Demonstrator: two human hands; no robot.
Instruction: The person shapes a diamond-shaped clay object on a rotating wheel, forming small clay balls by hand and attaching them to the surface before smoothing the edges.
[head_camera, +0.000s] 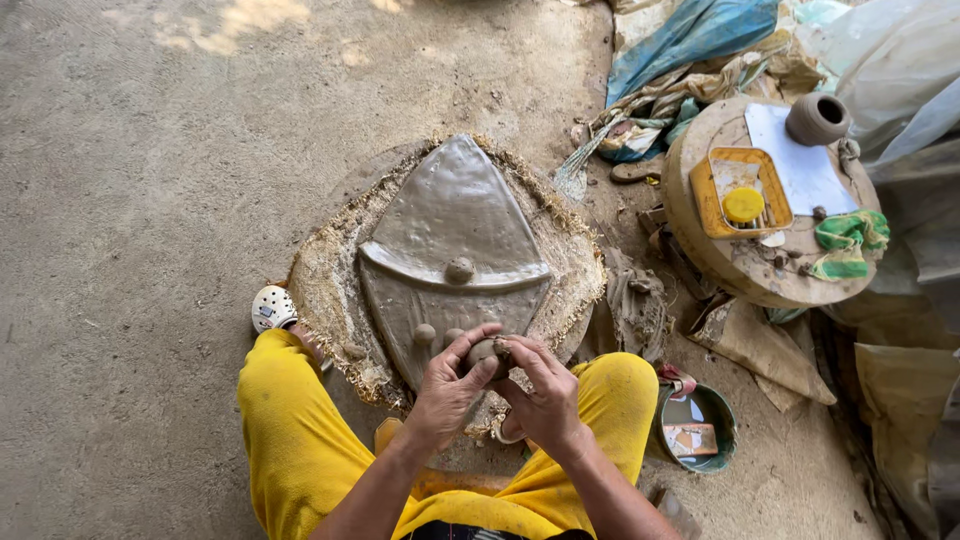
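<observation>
**Clay lump worked between both hands**

A small lump of grey clay (484, 351) sits pinched between the person's fingertips, just above the near edge of the shield-shaped clay slab (450, 230). The left hand (448, 388) curls thumb and fingers round it; the right hand (545, 395) presses in from the other side. Small clay balls (459, 269) dot the slab, which lies on a straw mat (325, 280). Yellow trousers (290, 430) frame it. Off right, a round wooden stand (735, 265) carries a yellow tray (705, 195) and a small clay pot (817, 118).
</observation>
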